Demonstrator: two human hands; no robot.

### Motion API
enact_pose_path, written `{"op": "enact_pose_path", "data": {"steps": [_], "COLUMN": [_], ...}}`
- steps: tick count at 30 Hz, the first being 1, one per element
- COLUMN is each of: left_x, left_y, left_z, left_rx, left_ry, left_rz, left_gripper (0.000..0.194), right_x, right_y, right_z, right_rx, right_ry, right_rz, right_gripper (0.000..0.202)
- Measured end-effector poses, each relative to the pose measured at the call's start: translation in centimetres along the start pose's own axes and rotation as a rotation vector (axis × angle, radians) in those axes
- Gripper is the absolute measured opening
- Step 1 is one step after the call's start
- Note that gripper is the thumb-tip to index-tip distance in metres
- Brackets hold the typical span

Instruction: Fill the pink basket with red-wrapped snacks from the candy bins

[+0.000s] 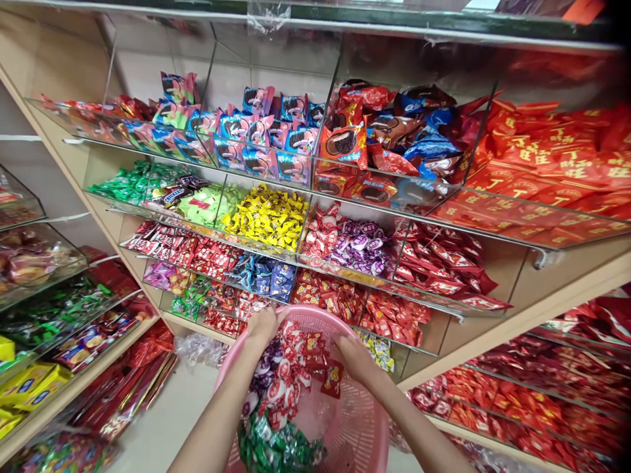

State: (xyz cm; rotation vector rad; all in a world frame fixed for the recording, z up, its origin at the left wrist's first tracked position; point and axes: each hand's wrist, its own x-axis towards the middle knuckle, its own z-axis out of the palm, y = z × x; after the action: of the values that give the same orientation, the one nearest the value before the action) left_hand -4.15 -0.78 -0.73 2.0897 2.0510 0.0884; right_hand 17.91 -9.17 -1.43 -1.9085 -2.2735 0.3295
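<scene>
A pink plastic basket point(362, 420) is tilted in front of the shelves. My left hand point(262, 327) is closed on its far left rim. My right hand point(352, 355) is curled over the right part of the basket, beside red candy packets point(331, 379); its fingertips are hidden, so what it grips cannot be made out. Inside the basket lie red-and-white wrapped candies point(286, 371), purple ones point(261, 373) along the left wall, and green foil-wrapped candies point(276, 447) at the near side.
Slanted glass-fronted shelves hold yellow candies point(269, 217), purple lollipop-like sweets point(362, 246), blue cookie packs point(246, 128) and red packets point(552, 157). Another shelf unit point(73, 381) stands at left. A clear plastic bag point(200, 348) lies on the floor point(185, 394).
</scene>
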Motion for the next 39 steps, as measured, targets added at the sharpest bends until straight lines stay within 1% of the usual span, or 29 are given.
{"op": "enact_pose_path", "data": {"steps": [2,3,5,6,8,10,12,15,19,23,26,28,32,35,37,39], "left_x": [0.1,0.1,0.1,0.0,0.0,-0.1,-0.1,0.0,0.1,0.1,0.1,0.0,-0.1,-0.1,0.0,0.0], "left_y": [0.0,0.0,0.0,0.0,0.0,0.0,0.0,-0.1,-0.1,-0.1,-0.1,0.0,0.1,0.0,0.0,0.0], "left_z": [0.1,0.1,0.2,0.2,0.1,0.1,0.1,0.3,0.4,0.3,0.2,0.0,-0.1,0.0,0.1,0.1], "left_rx": [0.004,0.007,0.016,0.02,0.026,0.026,0.015,0.002,0.007,0.009,0.0,-0.001,0.005,0.0,-0.007,-0.016], "left_ry": [0.007,0.009,0.008,0.008,0.01,0.01,0.001,-0.005,0.01,0.006,-0.01,-0.016,-0.02,-0.019,-0.012,-0.009], "left_rz": [0.002,0.004,0.008,0.009,0.008,-0.002,-0.013,-0.02,-0.011,-0.012,-0.018,-0.018,-0.016,-0.014,-0.016,-0.012], "left_gripper": [0.072,0.073,0.073,0.073,0.073,0.071,0.07,0.07,0.072,0.072,0.073,0.074,0.071,0.071,0.072,0.074], "right_x": [1.4,2.3,4.1,4.9,6.5,7.6,8.2,8.5,8.6,9.0,9.2,9.2,8.9,8.5,8.1,7.5], "right_y": [-0.2,-0.3,-0.2,-0.1,0.3,0.7,1.0,1.3,1.6,2.3,2.7,2.8,2.5,2.0,1.5,1.0], "right_z": [-1.9,-2.7,-3.8,-4.0,-3.7,-3.0,-2.1,-1.0,-0.1,0.6,0.9,0.9,0.5,0.0,-0.3,-0.8], "right_rx": [0.016,0.034,0.077,0.097,0.128,0.135,0.136,0.16,0.235,0.373,0.464,0.493,0.509,0.543,0.568,0.586], "right_ry": [0.039,0.079,0.183,0.229,0.279,0.286,0.302,0.371,0.439,0.508,0.539,0.551,0.544,0.54,0.579,0.645], "right_rz": [0.011,0.025,0.058,0.08,0.154,0.246,0.305,0.321,0.329,0.262,0.223,0.193,0.127,0.097,0.08,0.06], "right_gripper": [0.022,0.023,0.021,0.02,0.021,0.024,0.026,0.026,0.025,0.027,0.034,0.038,0.032,0.034,0.034,0.033]}}
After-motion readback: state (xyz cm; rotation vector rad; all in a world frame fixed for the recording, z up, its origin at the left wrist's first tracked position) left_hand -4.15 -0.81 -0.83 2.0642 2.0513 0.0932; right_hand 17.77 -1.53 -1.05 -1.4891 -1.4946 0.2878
